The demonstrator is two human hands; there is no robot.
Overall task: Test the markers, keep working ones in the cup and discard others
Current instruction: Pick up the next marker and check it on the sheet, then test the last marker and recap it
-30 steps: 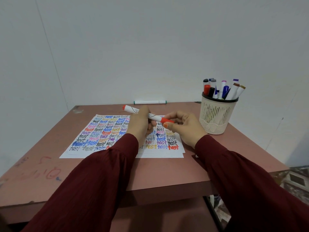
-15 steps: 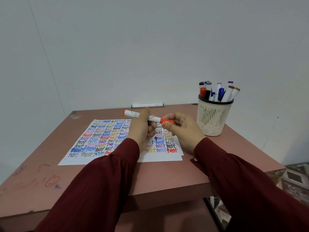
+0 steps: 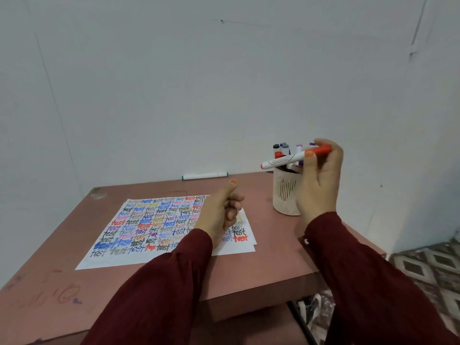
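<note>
Pinch grip: R hand (image 3: pixel 317 180) has the orange marker (image 3: pixel 288 159) betw. thumb and fingertips at its capped end. Barrel sticks out to the left, tilted slightly down, in the air just above the mouth of the cup (image 3: pixel 285 192). L hand (image 3: pixel 219 212) is curled in a fist w/ thumb up, nothing in it, over the right part of the paper (image 3: pixel 149 225). White slotted cup stands on right side of table (image 3: pixel 273 245), w/ several capped markers (image 3: pixel 283 149) upright inside. R hand + wrist block the cup's right half, and the held marker crosses in front of some caps. Sheet is covered w/ rows of "test" in many colours; L hand and sleeve (image 3: pixel 159 282) hide part of it. One green-ended marker (image 3: pixel 204 176) lies flat at far table edge by the wall (image 3: pixel 224 83), well apart from cup. Red scribbles (image 3: pixel 66 296) on table near left corner.
</note>
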